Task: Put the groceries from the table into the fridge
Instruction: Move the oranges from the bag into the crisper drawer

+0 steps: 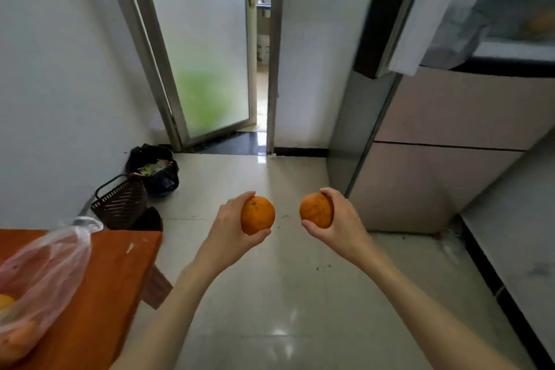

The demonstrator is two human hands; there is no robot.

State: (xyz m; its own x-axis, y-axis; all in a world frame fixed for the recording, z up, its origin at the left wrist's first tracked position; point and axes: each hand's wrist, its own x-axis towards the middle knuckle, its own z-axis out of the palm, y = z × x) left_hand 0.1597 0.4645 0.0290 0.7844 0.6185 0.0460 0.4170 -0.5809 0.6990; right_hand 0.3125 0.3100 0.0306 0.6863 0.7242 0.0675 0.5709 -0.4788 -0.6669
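Standing on tiled floor [270,294] | table [120,264] left | fridge [450,135] right

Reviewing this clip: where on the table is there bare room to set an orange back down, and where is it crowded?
The wooden table is bare along its right side, between the plastic bag and the table's right edge. Its left part is crowded: the bag of fruit covers it. The left hand and right hand each hold an orange over open floor tiles.
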